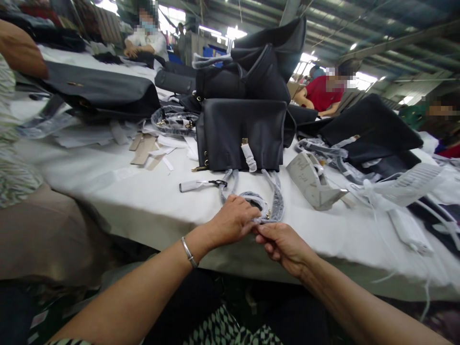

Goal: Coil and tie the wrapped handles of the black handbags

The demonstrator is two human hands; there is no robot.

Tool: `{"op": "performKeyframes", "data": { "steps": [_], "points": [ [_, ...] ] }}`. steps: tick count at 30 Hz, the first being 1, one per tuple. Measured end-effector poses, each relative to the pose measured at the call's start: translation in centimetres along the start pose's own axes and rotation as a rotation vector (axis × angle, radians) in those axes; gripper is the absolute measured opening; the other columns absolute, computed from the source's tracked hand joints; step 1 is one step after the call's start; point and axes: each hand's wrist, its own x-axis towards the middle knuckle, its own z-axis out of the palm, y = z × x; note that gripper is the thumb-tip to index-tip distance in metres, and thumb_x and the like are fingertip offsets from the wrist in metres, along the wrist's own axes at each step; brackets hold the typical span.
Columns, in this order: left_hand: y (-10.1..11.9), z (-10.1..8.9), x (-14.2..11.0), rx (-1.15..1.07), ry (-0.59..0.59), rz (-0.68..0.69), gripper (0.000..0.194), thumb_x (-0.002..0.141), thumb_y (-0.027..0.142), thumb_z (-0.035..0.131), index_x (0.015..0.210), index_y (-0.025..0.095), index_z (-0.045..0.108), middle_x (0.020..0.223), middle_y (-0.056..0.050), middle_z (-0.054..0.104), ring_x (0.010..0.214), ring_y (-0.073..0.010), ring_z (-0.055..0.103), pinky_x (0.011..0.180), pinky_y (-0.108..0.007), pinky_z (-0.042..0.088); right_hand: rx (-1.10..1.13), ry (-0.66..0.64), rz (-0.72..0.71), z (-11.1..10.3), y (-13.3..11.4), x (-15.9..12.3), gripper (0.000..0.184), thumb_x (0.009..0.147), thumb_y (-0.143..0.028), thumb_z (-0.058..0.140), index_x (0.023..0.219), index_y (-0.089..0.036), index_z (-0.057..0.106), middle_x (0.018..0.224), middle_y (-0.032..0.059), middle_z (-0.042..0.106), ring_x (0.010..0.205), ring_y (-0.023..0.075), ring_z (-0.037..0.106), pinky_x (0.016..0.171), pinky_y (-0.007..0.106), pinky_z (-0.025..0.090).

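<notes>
A black handbag [244,122] lies on the white-covered table in front of me, its gold clasp [245,142] showing above a wrapped tab [249,158]. Two plastic-wrapped handles [277,194] stretch from the bag toward me. Between them sits a coiled plastic-wrapped strap [259,199] with gold hardware. My left hand [235,218], with a silver bangle on the wrist, is closed over the near side of this strap. Fingertips of my right hand [282,244] pinch at the same spot, touching the left fingers; the exact bit pinched is mostly hidden. A wrapped tag [194,185] lies left of the handles.
A grey tape dispenser [312,182] stands right of the bag. More black bags [247,72] are piled behind, with others at left [97,88] and right [373,127]. Cardboard scraps [145,149] lie to the left. A neighbour's arm [21,48] reaches in; other people sit farther back.
</notes>
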Motion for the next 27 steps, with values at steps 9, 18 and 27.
{"op": "performKeyframes", "data": {
  "steps": [9, 18, 27],
  "points": [
    [-0.1, -1.2, 0.0, 0.144, -0.137, 0.114, 0.027, 0.086, 0.020, 0.058, 0.113, 0.019, 0.057, 0.100, -0.007, 0.063, 0.098, -0.0237, 0.054, 0.088, -0.038, 0.033, -0.059, -0.007, -0.005, 0.3, -0.5, -0.2, 0.013, 0.083, -0.015, 0.060, 0.070, -0.012, 0.059, 0.055, -0.0028, 0.057, 0.035, 0.0007, 0.037, 0.030, 0.011, 0.021],
    [-2.2, -0.3, 0.2, -0.127, 0.044, 0.024, 0.031, 0.078, 0.014, 0.062, 0.109, 0.018, 0.064, 0.102, -0.007, 0.070, 0.098, -0.0232, 0.061, 0.090, -0.038, 0.036, 0.100, -0.007, -0.074, 1.3, -0.4, -0.5, 0.008, 0.085, -0.011, 0.055, 0.077, -0.011, 0.058, 0.059, -0.0023, 0.060, 0.039, 0.0025, 0.048, 0.036, 0.013, 0.041],
    [-1.1, -0.9, 0.5, -0.022, -0.063, -0.013, 0.039, 0.072, 0.013, 0.062, 0.112, 0.017, 0.061, 0.106, -0.010, 0.066, 0.105, -0.0275, 0.059, 0.095, -0.044, 0.038, 0.051, -0.073, -0.051, 0.8, -0.6, -0.3, 0.005, 0.083, -0.009, 0.058, 0.079, -0.010, 0.061, 0.058, -0.0006, 0.063, 0.037, 0.0034, 0.048, 0.032, 0.012, 0.038]
  ]
}}
